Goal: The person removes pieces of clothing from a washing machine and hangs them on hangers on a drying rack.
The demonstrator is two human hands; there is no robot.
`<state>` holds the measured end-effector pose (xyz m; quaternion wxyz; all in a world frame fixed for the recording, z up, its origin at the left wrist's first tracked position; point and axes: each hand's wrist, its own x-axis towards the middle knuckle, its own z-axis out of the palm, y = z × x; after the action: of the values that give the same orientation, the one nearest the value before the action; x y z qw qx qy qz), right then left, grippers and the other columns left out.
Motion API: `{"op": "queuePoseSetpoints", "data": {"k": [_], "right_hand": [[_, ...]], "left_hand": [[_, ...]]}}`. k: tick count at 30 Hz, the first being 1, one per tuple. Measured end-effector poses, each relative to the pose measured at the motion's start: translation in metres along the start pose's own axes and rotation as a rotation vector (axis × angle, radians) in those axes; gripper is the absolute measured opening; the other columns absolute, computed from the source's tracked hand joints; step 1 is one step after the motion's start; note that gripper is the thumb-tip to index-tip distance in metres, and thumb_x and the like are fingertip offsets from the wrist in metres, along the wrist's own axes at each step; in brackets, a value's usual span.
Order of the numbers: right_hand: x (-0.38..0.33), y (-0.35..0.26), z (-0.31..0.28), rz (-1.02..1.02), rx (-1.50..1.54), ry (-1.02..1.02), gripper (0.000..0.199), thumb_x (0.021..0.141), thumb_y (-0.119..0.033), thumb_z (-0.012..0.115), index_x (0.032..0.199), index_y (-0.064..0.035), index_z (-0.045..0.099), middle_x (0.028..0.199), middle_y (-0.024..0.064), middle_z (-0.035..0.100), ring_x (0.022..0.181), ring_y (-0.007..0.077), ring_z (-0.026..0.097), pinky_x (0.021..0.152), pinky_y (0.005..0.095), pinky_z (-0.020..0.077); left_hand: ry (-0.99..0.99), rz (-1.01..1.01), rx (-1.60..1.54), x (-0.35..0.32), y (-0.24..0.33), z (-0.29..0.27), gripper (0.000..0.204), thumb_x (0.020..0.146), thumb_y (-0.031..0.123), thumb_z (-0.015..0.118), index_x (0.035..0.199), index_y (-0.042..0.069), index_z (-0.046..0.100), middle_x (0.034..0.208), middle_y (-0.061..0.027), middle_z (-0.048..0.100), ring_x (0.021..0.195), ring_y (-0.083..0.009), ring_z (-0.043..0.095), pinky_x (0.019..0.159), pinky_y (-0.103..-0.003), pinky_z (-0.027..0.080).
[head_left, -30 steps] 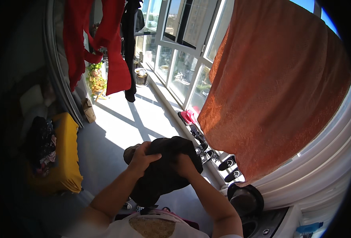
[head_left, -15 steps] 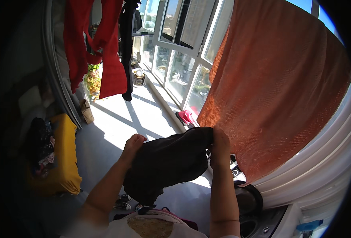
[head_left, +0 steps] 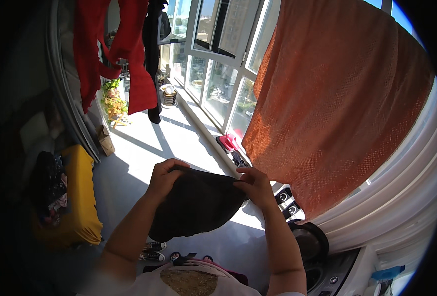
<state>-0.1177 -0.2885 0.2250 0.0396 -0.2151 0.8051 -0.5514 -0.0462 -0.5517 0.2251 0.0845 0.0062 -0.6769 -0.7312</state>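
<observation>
A black cloth garment (head_left: 199, 207) hangs in front of me, its top edge stretched between my two hands. My left hand (head_left: 165, 177) pinches its upper left corner. At the upper right corner, my right hand (head_left: 254, 186) grips the edge between thumb and fingers. The garment droops below the hands, lower at its left side; its exact kind cannot be made out.
Red clothing (head_left: 138, 59) and a dark garment hang at the upper left. An orange-brown blanket (head_left: 337, 108) hangs at right. A front-loading washer (head_left: 327, 276) with its round door open stands lower right. Left is a yellow-covered piece (head_left: 83, 192) holding clothes; slippers (head_left: 229, 142) lie by the windows.
The black garment's top edge has been drawn straighter. My right hand has come inward and lower, its fingers now visible pinching the corner; my left hand has risen slightly.
</observation>
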Motion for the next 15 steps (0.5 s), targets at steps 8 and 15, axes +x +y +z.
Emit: {"op": "queuePoseSetpoints", "data": {"k": [8, 15], "right_hand": [[-0.023, -0.041, 0.054, -0.619, -0.189, 0.114, 0.018, 0.079, -0.001, 0.061, 0.097, -0.0031, 0.06, 0.086, 0.0141, 0.061, 0.078, 0.032, 0.061, 0.068, 0.0365, 0.0496], [-0.046, -0.006, 0.07, -0.033, -0.226, -0.413, 0.017, 0.081, -0.014, 0.061, 0.094, -0.0031, 0.064, 0.085, 0.0155, 0.066, 0.081, 0.0304, 0.064, 0.074, 0.0344, 0.0506]], "left_hand": [[0.141, -0.02, -0.023, 0.003, -0.03, 0.017, 0.012, 0.086, 0.011, 0.057, 0.088, 0.0, 0.06, 0.077, -0.0035, 0.06, 0.071, -0.0099, 0.055, 0.066, -0.023, 0.044], [0.266, -0.055, -0.179, 0.002, -0.037, 0.018, 0.014, 0.089, 0.016, 0.054, 0.085, 0.003, 0.057, 0.077, -0.0016, 0.057, 0.071, -0.0074, 0.052, 0.063, -0.023, 0.042]]}}
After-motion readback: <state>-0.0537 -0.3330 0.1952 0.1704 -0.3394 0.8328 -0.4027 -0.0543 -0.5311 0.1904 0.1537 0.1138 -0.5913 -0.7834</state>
